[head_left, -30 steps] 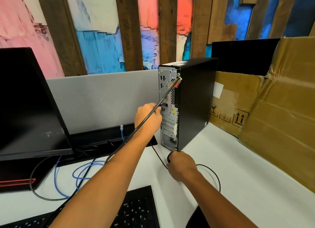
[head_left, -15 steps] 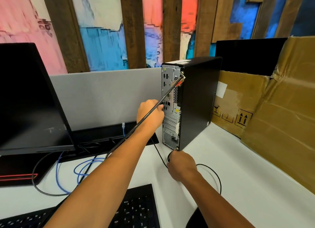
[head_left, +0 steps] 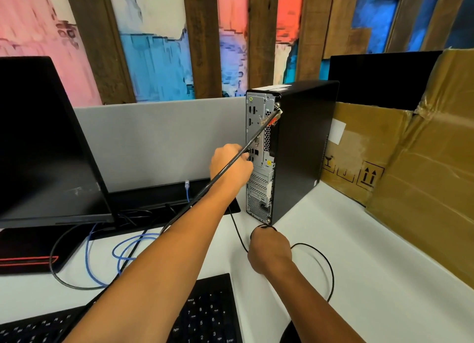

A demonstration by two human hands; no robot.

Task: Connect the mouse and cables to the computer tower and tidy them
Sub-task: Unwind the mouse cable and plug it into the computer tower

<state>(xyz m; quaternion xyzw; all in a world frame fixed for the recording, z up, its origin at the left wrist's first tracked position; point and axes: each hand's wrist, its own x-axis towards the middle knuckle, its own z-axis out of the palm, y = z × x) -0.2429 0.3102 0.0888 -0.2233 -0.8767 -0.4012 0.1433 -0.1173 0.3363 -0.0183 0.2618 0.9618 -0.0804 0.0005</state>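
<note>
Computer tower [head_left: 302, 147]: standing upright on the white desk [head_left: 359, 278], its rear port panel facing the person.
Left hand [head_left: 230, 164]: reaching to the ports midway up the rear panel; its fingertips are lying hidden behind the hand, so whether the grip is pinching a plug cannot be told.
Grey cable [head_left: 259, 137]: running taut from the tower's upper rear corner down across the left hand and forearm.
Right hand [head_left: 269, 250]: resting on the desk at the tower's base, grip curling round a thin black cable [head_left: 325, 263] that is looping on the desk to its right.
Blue cable [head_left: 120, 253]: lying coiled between the monitor [head_left: 43, 142] and the keyboard [head_left: 205, 314].
Cardboard boxes [head_left: 410, 168]: leaning just right of the tower.
</note>
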